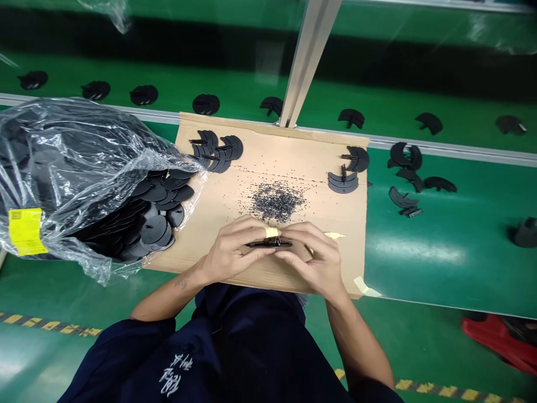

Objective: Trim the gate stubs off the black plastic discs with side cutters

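Note:
Between my two hands, near the front of the cardboard sheet (pixel 218 224), a thin black disc (pixel 268 244) is held edge-on. My left hand (pixel 235 249) pinches its left side, thumb below and fingers above. On its right side my right hand (pixel 312 254) closes with thumb and fingertips. Yellowish tape wraps a fingertip where the hands meet. Just beyond lies a heap of tiny black pieces (pixel 279 201). Stacked curved black parts (pixel 218 150) rest at the sheet's back left, and more curved black parts (pixel 343 182) lie at its right.
A clear plastic bag (pixel 84 145) spills black discs (pixel 155 229) on the left. Loose curved parts (pixel 405 157) lie on the green table (pixel 428 246) to the right. Behind a metal post (pixel 308 61), several black parts form a row. A red object (pixel 499 341) stands lower right.

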